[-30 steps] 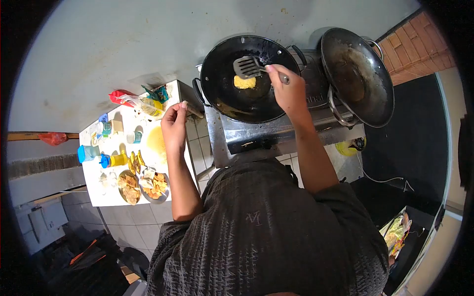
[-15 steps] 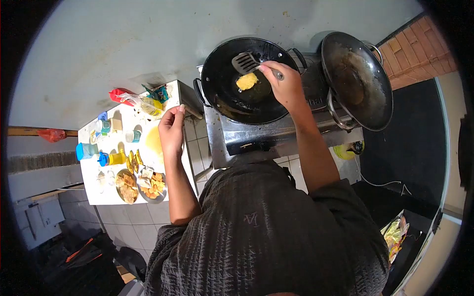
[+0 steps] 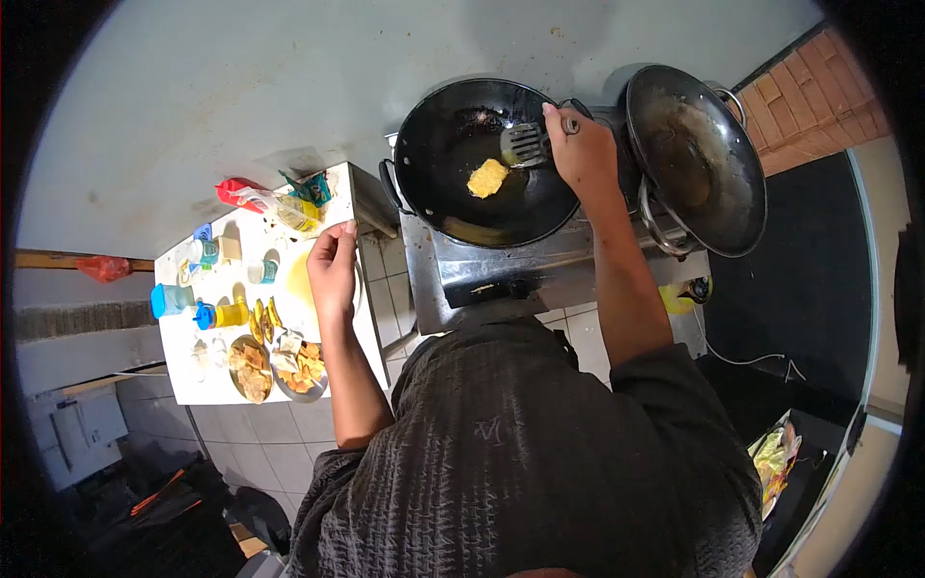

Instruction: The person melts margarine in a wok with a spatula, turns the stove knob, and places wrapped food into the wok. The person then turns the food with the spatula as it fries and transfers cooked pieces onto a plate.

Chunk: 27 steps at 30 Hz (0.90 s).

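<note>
Slotted spatula (image 3: pixel 525 144) and right hand (image 3: pixel 585 154) had shifted rightward since half a second earlier, the blade going from above the yellow fried piece (image 3: pixel 488 178) to its upper right. That piece lay inside the black wok (image 3: pixel 432 144) at the upper centre of the frame, just beside the blade; whether they touched could not be told. The right hand's fingers were closed around the spatula's handle. Left of centre, the left hand (image 3: pixel 332 273) hung over the right edge of the white surface (image 3: pixel 183 352), thumb and fingers drawn narrowly together; anything thin between them could not be made out. Bananas (image 3: pixel 265 320) and a yellow bottle (image 3: pixel 231 315) lay farther left, while a second wok (image 3: pixel 694 154) sat at the upper right
</note>
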Each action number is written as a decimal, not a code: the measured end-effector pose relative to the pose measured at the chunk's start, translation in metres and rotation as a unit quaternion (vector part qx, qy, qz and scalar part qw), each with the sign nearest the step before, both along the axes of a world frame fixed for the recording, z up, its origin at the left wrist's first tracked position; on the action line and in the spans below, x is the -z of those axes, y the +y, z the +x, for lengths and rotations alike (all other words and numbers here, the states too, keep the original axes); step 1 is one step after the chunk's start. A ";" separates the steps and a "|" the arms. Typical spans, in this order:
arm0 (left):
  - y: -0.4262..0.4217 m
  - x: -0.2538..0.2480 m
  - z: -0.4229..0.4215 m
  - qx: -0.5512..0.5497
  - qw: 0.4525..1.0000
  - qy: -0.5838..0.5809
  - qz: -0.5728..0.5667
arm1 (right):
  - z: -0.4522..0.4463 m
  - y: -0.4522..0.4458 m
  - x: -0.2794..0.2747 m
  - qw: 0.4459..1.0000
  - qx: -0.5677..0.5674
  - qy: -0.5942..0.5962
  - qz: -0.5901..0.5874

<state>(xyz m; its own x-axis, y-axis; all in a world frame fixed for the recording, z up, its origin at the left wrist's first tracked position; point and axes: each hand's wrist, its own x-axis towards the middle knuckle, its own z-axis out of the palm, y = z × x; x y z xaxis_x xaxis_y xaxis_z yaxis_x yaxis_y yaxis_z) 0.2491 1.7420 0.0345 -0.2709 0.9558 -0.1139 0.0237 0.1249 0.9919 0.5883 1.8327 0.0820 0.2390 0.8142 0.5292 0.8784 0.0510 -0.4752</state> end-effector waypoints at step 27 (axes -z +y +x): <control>-0.006 -0.001 0.000 0.013 1.000 0.015 -0.015 | -0.008 0.005 -0.014 0.993 0.034 -0.028 -0.114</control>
